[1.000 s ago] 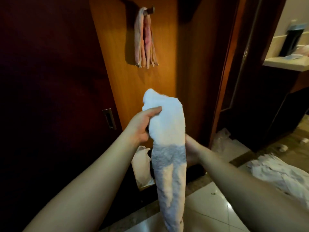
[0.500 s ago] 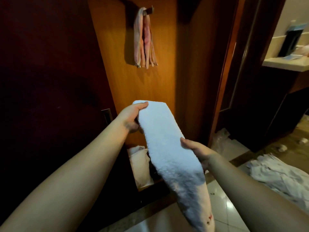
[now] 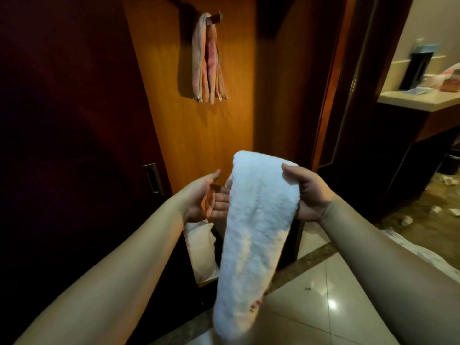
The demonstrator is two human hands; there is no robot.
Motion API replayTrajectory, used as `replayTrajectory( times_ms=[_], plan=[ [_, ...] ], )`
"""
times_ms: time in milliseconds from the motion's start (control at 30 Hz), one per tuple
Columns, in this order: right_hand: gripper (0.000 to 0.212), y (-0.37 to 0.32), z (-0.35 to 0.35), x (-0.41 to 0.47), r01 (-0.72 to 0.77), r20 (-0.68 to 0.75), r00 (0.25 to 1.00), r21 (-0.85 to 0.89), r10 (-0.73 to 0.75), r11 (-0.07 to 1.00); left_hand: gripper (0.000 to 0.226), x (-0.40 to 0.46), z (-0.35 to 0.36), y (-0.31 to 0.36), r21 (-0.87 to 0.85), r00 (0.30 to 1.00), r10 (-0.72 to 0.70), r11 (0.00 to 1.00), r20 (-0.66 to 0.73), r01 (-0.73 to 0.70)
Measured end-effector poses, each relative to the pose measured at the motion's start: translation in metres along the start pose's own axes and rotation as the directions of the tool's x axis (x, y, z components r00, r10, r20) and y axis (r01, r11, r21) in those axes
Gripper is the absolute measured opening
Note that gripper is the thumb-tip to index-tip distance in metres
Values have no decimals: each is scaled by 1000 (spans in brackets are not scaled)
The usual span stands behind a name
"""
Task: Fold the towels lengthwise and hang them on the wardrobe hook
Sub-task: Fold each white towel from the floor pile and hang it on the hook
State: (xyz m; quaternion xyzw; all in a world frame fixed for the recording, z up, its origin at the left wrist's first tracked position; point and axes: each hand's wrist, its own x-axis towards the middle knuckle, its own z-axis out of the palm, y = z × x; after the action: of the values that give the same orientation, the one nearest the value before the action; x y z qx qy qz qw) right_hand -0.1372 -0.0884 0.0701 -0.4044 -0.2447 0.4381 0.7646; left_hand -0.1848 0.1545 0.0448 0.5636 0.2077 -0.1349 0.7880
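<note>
Now right hand [image 3: 307, 192] clamped on white towel [image 3: 256, 225] top; left hand [image 3: 209, 197] spread beside it.

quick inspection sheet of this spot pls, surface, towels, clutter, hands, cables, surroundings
surface: glossy tiled floor with a darker border strip along the wardrobe
job's things: white towel folded into a long narrow strip, held up and trailing downward; pinkish towels already draped over the wardrobe hook
clutter: crumpled paper scraps on the floor at right; white bag low by the wardrobe; pile of white linen at the right edge
grippers: right hand grips the towel's upper end, thumb on top; left hand open, palm up, beside the towel
cables: nothing seen
surroundings: orange wood wardrobe panel, dark sliding door with recessed handle, counter with items at far right
</note>
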Motion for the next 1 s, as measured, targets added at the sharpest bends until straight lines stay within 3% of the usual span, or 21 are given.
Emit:
replayTrajectory(
  times_ms=[67, 133, 200, 267, 333, 367, 433, 500, 600, 667, 767, 833, 933, 1000],
  plan=[
    [58, -8, 3, 3, 38, -16, 999, 19, -37, 999, 45, -5, 7, -7, -41, 995, 59, 997, -86, -63],
    [43, -16, 6, 7, 54, -92, 994, 3, -54, 999, 36, -14, 14, -11, -56, 932, 262, 957, -252, -284],
    [42, -22, 10, 15, 64, -195, 978, -33, -69, 997, 27, -26, 22, -13, 3, 745, 531, 815, -404, -579],
    [41, -28, 15, 25, 58, -275, 958, -83, -78, 995, 24, -43, 35, -17, 69, 550, 704, 641, -450, -764],
    [40, -33, 23, 38, 60, -330, 939, -128, -99, 990, 29, -59, 49, -26, 80, 480, 781, 551, -401, -830],
    [41, -35, 28, 45, 67, -356, 927, -149, -117, 986, 33, -64, 57, -30, 54, 498, 795, 547, -346, -836],
    [40, -41, 40, 59, 104, -419, 891, -183, -174, 978, 47, -68, 73, -38, -4, 601, 773, 613, -206, -790],
    [29, -48, 54, 70, 158, -479, 845, -202, -238, 967, 67, -65, 85, -45, -13, 706, 706, 707, -60, -708],
    [8, -59, 74, 80, 240, -556, 761, -240, -336, 941, 89, -47, 99, -53, 91, 776, 627, 771, 66, -630],
    [6, -67, 87, 85, 294, -587, 717, -234, -376, 927, 123, -40, 110, -50, 151, 809, 587, 801, -7, -580],
    [8, -78, 102, 90, 355, -607, 679, -221, -413, 908, 164, -24, 118, -35, -19, 856, 491, 866, -159, -500],
    [9, -82, 109, 91, 393, -603, 661, -228, -447, 891, 173, -17, 120, -19, -144, 857, 487, 848, -166, -510],
    [8, -85, 108, 89, 415, -621, 633, -230, -461, 880, 162, -18, 126, 4, -212, 816, 531, 791, -228, -574],
    [11, -86, 100, 84, 401, -637, 616, -252, -463, 881, 170, -18, 129, 19, -300, 800, 544, 742, -252, -599]
  ],
)
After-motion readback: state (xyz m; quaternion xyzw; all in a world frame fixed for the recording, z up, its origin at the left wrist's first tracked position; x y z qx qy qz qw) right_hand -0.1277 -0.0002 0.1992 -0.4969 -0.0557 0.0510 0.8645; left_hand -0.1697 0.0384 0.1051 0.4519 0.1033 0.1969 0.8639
